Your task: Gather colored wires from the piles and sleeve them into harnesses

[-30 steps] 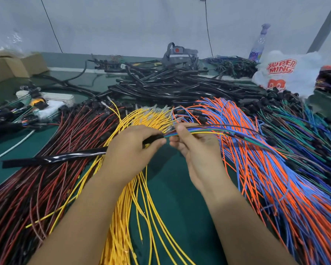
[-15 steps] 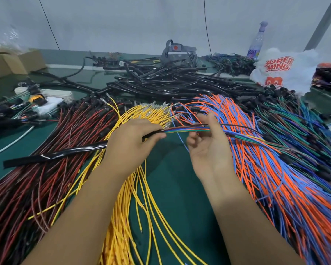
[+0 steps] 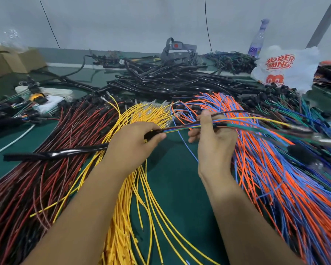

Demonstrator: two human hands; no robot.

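Overhead, "SUPER MING" bag point(image 3: 287, 66); left hand point(image 3: 134, 142) grip around black sleeve point(image 3: 54, 154), right hand point(image 3: 214, 138) pinching wire bundle point(image 3: 183, 128).

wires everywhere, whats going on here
A person is sleeving a harness at a green table. The left hand grips the open end of a black sleeve, and the right hand holds a mixed bundle of colored wires whose ends enter that sleeve. Piles of yellow wires, red wires and orange and blue wires lie around them.
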